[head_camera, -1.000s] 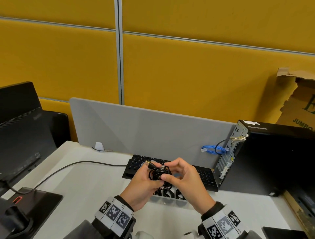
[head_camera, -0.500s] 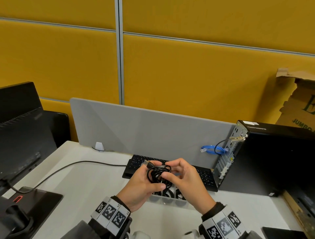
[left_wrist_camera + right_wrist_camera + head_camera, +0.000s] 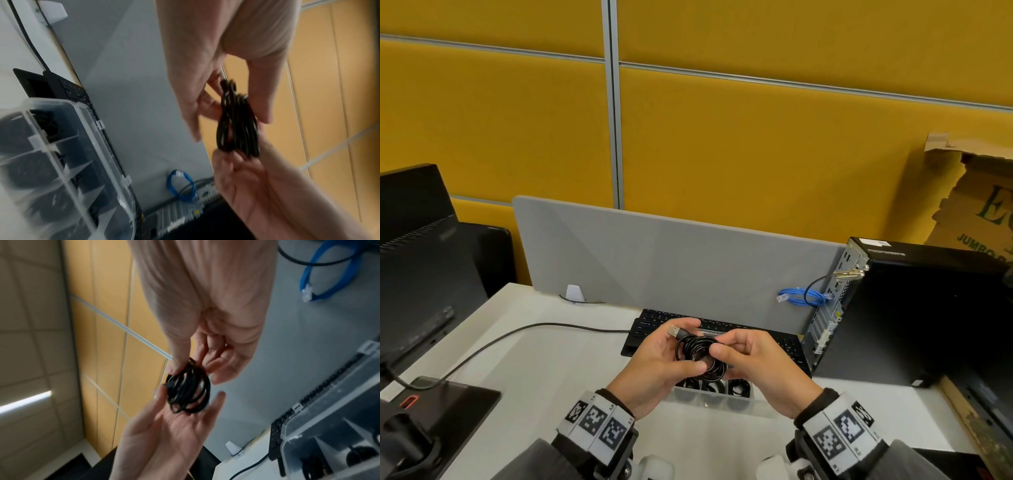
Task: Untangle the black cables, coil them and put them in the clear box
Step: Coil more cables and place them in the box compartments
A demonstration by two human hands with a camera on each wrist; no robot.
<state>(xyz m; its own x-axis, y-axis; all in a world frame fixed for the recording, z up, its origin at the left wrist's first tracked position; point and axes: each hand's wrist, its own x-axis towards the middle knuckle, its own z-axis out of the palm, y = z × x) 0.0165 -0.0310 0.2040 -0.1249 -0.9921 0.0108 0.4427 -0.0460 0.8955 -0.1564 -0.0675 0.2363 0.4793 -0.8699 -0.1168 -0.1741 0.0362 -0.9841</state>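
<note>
A black cable point(image 3: 698, 356) is wound into a small coil, its silver USB plug point(image 3: 673, 331) sticking out at the upper left. Both hands hold it in the air just above the clear box point(image 3: 709, 399). My left hand point(image 3: 681, 346) grips the coil's left side, thumb across its lower edge and fingers up by the plug. My right hand point(image 3: 722, 346) pinches the right side. The left wrist view shows the coil point(image 3: 238, 138) edge-on between thumb and fingers. In the right wrist view the coil point(image 3: 189, 392) hangs under my right hand point(image 3: 197, 373). The box compartments hold other black coils.
A black keyboard point(image 3: 647, 325) lies behind the box against a grey divider point(image 3: 671, 260). A black computer tower point(image 3: 914, 315) with a blue cable point(image 3: 804, 296) stands right. A monitor point(image 3: 417, 260) and its base point(image 3: 455, 404) stand left, with a black lead point(image 3: 517, 335) crossing the white desk.
Both hands have stayed above the box. Their fingers have shifted around the coil, which has turned a little, and the plug end now stands clear at the upper left.
</note>
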